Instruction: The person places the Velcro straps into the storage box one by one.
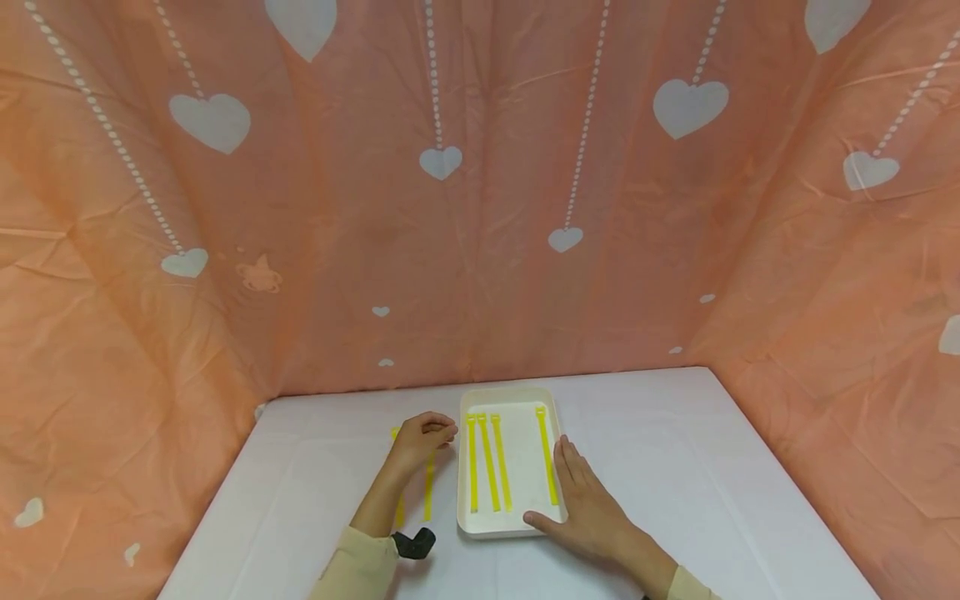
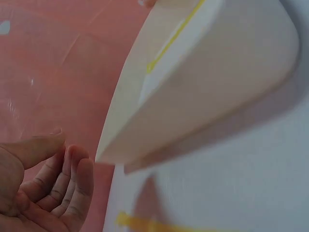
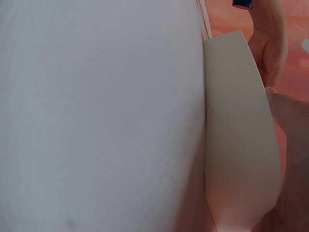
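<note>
A cream tray [image 1: 517, 531] lies on the white table with several yellow cable ties inside. Three ties [image 1: 487, 462] are at its left, and another tie [image 1: 547, 457] lies along its right side. My left hand [image 1: 420, 442] hovers just left of the tray, fingers loosely bent, holding nothing visible. Beneath that hand are two more yellow ties [image 1: 429, 492] on the table, partly hidden by the hand and wrist. Against the tray's right side rests my right hand [image 1: 592, 512], its fingers straight together and the thumb at the near right corner of the rim.
A black band piece [image 1: 415, 543] sits at the left wrist. The white tablecloth [image 1: 697, 483] stretches out on both sides of the tray. Peach curtains [image 1: 480, 275] with white hearts enclose the table at the back and both sides.
</note>
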A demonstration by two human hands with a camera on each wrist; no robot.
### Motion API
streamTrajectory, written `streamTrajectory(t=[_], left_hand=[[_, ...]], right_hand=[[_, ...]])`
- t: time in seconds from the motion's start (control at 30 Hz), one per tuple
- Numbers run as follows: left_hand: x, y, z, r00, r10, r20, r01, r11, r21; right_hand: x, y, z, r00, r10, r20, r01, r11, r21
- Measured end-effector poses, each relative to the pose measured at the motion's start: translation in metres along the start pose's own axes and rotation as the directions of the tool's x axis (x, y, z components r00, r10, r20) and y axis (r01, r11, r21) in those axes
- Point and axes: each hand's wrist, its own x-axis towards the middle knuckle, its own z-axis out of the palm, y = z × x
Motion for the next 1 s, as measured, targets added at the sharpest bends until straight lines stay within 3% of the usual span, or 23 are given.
streamTrajectory(t=[0.63,1.0], left_hand=[[-0.01,-0.028,-0.056,0.992,-0.05,-0.116,0.052,0.999,0.012],[-0.013,-0.046,-0.073,0.979,-0.096,-0.179,0.112,0.99,0.08]], right_hand=[[-0.001,-0.001,-0.001,1.0,0.008,-0.009,-0.008,1.0,-0.005],[0.0,0.0,0.001,1.0,0.006,-0.023,-0.007,1.0,-0.025]])
